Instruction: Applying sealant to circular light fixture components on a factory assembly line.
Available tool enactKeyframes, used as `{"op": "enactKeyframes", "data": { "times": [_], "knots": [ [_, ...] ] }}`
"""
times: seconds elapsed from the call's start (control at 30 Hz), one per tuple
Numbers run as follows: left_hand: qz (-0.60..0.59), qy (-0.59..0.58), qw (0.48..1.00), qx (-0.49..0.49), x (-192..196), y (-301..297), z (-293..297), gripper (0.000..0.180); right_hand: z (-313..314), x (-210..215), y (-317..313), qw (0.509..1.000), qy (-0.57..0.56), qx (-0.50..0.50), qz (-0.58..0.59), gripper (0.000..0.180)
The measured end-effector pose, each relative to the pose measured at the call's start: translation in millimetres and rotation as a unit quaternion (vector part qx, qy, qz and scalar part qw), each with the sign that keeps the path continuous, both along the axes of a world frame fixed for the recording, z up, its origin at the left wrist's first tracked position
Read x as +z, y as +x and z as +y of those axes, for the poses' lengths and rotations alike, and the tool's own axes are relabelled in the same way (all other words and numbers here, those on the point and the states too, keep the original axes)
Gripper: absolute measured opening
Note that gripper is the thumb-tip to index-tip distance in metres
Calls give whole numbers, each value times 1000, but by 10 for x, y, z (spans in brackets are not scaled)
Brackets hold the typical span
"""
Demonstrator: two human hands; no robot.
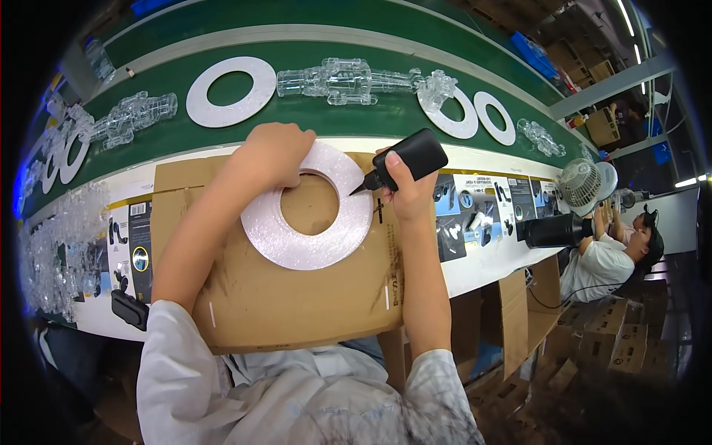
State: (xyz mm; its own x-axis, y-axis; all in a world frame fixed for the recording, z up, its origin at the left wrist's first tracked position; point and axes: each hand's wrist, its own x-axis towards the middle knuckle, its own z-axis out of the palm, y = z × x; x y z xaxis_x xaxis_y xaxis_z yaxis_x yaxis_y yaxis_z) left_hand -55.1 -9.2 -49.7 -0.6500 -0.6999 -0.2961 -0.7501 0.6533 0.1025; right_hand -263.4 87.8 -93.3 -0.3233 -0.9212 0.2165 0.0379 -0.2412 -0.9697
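Observation:
A glittery silver ring (297, 237) lies flat on a sheet of brown cardboard (297, 297) in front of me. My left hand (271, 154) presses on the ring's upper left edge, fingers curled at its inner hole. My right hand (404, 189) grips a black bottle with a pointed nozzle (404, 162). The nozzle tip touches the ring's right side near the inner edge.
A green conveyor belt (334, 111) runs behind the cardboard, carrying more silver rings (231, 92) and clear plastic pieces (348, 80). A pile of clear plastic parts (63, 252) sits at left. A small fan (582, 185) stands at right, and another person (608, 259) sits beyond it among cardboard boxes.

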Motion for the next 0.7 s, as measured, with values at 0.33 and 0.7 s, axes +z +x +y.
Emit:
{"op": "enactKeyframes", "data": {
  "times": [0.33, 0.7],
  "knots": [
    [51, -52, 997, -11, -108, 43, -21, 45, -29, -14, 4, 1000, -14, 7, 1, 28],
    [19, -34, 999, -3, -42, 6, -36, 47, -40, 1, 5, 1000, -27, 10, 13, 28]
  ]
}}
